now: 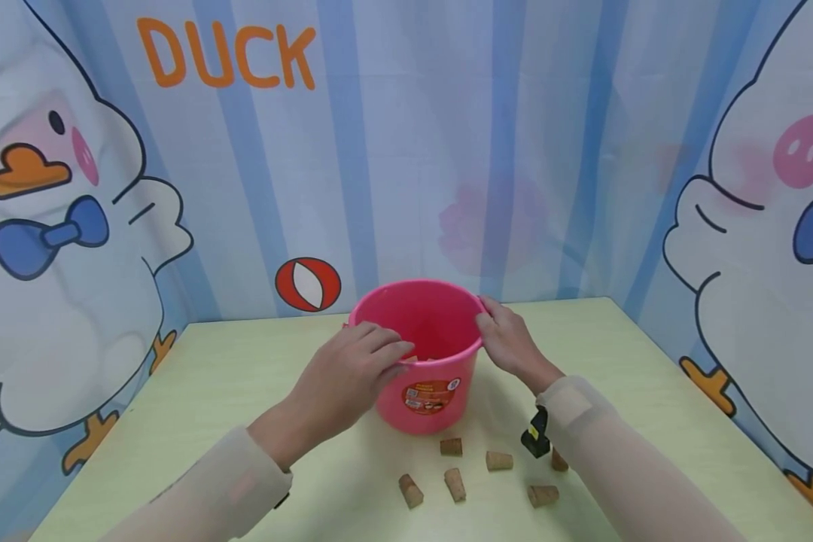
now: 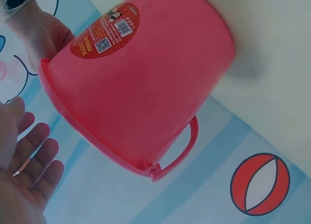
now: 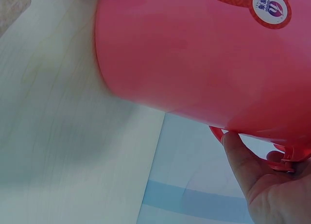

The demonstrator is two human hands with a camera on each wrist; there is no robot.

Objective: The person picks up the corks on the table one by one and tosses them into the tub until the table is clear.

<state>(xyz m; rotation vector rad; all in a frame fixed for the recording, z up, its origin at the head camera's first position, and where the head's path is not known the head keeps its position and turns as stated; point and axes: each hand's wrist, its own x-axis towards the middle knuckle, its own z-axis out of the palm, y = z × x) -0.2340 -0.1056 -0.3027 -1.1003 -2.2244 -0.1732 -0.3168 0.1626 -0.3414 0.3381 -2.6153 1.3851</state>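
Observation:
A pink bucket (image 1: 394, 412) stands upright on the table, with a red oval label (image 1: 430, 397) on its front. My right hand (image 1: 512, 340) grips the bucket's right rim; in the right wrist view, the thumb lies against the wall by the red handle (image 3: 278, 164). Over the front left of the rim is my left hand (image 1: 352, 367), fingers loosely spread beside the mouth in the left wrist view. Light brown bits show low inside the bucket, mostly hidden by its front wall. In front of it lie several corks (image 1: 455, 485), one partly behind the right sleeve.
The pale yellow table (image 1: 257, 361) meets a striped blue curtain (image 1: 406, 150) right behind the bucket. Printed ducks cover the cloth on both sides. A black wrist device (image 1: 535, 434) hangs from the right sleeve, above the corks.

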